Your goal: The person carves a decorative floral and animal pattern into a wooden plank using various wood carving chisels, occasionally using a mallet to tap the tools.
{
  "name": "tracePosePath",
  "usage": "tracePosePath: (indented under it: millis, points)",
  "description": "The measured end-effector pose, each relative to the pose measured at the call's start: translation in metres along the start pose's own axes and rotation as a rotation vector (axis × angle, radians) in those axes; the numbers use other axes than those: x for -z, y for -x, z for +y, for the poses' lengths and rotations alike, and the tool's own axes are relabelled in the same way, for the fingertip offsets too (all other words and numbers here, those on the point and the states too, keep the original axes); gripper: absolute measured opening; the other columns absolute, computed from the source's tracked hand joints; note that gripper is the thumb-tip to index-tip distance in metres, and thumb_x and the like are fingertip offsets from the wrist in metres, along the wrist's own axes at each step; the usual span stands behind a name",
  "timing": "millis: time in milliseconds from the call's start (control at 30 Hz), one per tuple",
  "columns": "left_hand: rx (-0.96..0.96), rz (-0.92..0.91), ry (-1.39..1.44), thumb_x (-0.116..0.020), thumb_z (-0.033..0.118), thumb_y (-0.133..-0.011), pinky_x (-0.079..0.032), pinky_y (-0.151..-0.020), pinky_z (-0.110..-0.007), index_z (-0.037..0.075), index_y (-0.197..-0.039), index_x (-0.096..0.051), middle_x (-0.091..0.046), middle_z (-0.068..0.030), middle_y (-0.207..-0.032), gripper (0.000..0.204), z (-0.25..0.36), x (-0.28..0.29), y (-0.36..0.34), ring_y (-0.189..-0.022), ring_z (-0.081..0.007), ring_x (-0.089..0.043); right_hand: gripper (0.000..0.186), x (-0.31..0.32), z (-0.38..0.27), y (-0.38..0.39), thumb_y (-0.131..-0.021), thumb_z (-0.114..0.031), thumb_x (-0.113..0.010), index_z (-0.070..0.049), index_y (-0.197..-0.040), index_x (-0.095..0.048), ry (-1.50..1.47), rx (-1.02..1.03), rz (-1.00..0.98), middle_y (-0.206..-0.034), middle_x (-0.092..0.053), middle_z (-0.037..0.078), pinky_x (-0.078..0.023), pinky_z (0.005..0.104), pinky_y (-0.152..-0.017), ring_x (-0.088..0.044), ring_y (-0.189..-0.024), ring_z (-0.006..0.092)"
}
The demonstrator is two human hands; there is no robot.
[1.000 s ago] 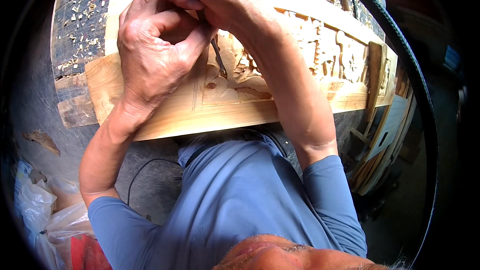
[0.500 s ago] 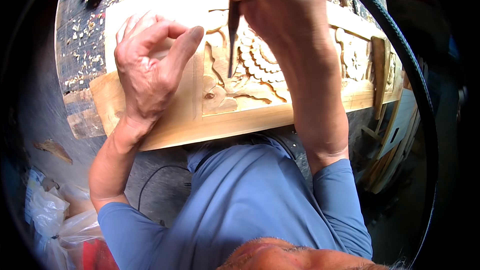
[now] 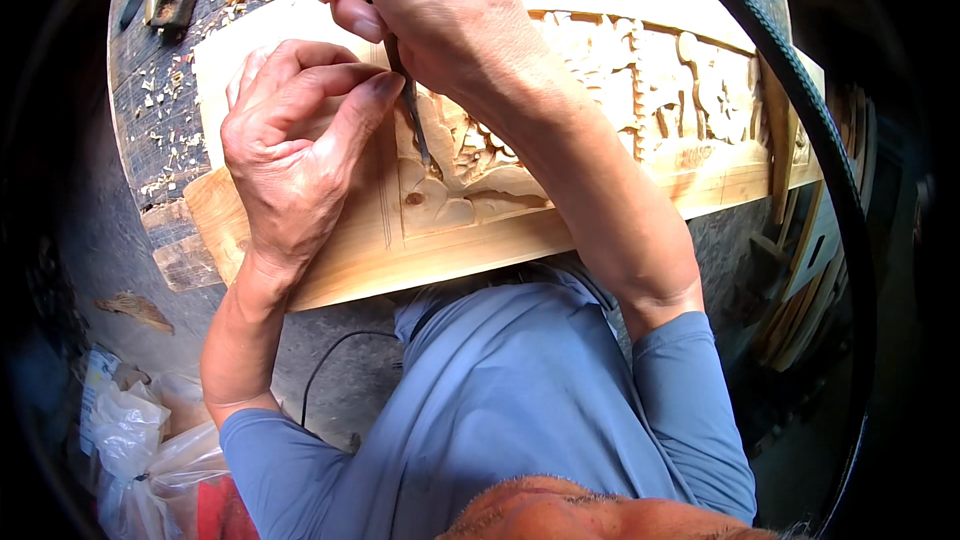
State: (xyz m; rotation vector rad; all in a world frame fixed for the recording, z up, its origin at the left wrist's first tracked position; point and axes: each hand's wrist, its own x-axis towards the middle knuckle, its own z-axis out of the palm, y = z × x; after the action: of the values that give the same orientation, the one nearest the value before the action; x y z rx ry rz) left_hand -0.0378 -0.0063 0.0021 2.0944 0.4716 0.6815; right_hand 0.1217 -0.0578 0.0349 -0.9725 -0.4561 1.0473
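A pale wooden panel with carved relief lies across the workbench in front of me. My right hand is closed around a carving chisel, whose dark, narrow blade points down. Its tip meets the carving near the left end of the relief, beside a curling groove. My left hand rests over the plain left part of the panel, fingers bent. Thumb and forefinger pinch together at the chisel's shaft, close below my right hand. The chisel's handle is mostly hidden in the right hand.
Wood chips and several tools lie along the far side of the workbench. A dark block sits at the far left. A wooden bar crosses the panel's right end. A thick black cable hangs at the right. A plastic bag stands lower left.
My right hand has moved left and down with the chisel, bringing its blade to the left part of the carving. My left thumb and forefinger have come together at the shaft.
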Motion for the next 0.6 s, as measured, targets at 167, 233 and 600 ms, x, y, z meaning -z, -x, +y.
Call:
tracePosePath:
  millis: [167, 233, 600]
  points:
    - [-0.013, -0.037, -0.029, -0.087, 0.008, -0.086, -0.045, -0.089, -0.037, 0.005, -0.093, -0.085, -0.075, -0.0049, -0.094, 0.008, 0.0019, 0.0015, -0.0021, -0.091, -0.0223, -0.064, 0.054, 0.0014, 0.0035, -0.0058, -0.116, -0.058, -0.045, -0.010, -0.094, -0.055, -0.005, -0.014, 0.001, -0.067, -0.058, 0.004, -0.034, 0.0217, -0.038, -0.043, -0.045, 0.0059]
    - [-0.033, -0.029, -0.035, -0.087, 0.008, -0.086, -0.045, -0.089, -0.037, 0.005, -0.093, -0.085, -0.075, -0.0046, -0.093, 0.008, 0.0003, 0.0007, -0.0019, -0.091, -0.0222, -0.064, 0.054, 0.0013, 0.0040, -0.0061, -0.116, -0.058, -0.045, -0.010, -0.093, -0.055, -0.004, -0.019, 0.001, -0.067, -0.057, 0.004, -0.034, 0.0218, -0.038, -0.042, -0.044, 0.0059]
    - [-0.053, -0.025, -0.040, -0.087, 0.009, -0.086, -0.044, -0.093, -0.038, 0.005, -0.091, -0.084, -0.075, -0.0041, -0.091, 0.008, -0.0038, 0.0004, -0.0022, -0.092, -0.0217, -0.064, 0.056, -0.0016, 0.0068, -0.0081, -0.115, -0.060, -0.045, -0.011, -0.089, -0.054, 0.003, -0.040, 0.019, -0.065, -0.056, 0.004, -0.032, 0.0223, -0.037, -0.041, -0.043, 0.0061]
